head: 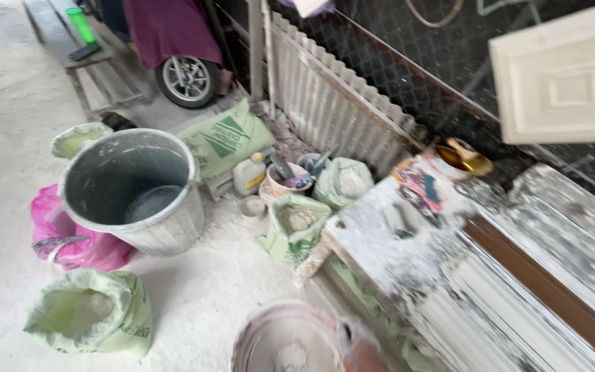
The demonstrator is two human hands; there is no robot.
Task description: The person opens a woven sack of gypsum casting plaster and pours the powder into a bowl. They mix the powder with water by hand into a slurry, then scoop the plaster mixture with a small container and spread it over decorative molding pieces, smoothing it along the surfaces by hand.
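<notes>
1. Neither hand appeared in the head view; whether either grip was wide, narrow or holding anything could not be told.
2. A dust-caked white counter [408, 255] ran from the centre of the frame toward 4 o'clock, and lay nearest the wearer.
3. At the counter's far end, toward 1 o'clock, stood a small tin [459, 157] with yellowish contents, just beside a colourful printed scrap [420, 187].
4. A large grey bucket [131, 189] stood upright on the floor at 9 o'clock, with a smaller round vessel inside it.
5. A pink plastic bag [70, 244] lay against the bucket's near left side, touching it.
6. A pale green sack [91, 311], open and holding white powder, sat at 7 o'clock, apart from the bucket.
7. A second green sack of powder [296, 227] stood open at the centre, just beside the counter's end; a third [344, 180] stood behind it toward 12 o'clock.
8. A full sealed green sack [227, 141] leaned between the bucket and the corrugated sheet [332, 103].
9. A round dusty basin [290, 341] sat at 6 o'clock, blurred.
10. A scooter wheel [187, 79] showed at 11 o'clock, well apart from the counter.
11. White powder covered the floor [215, 275].
</notes>
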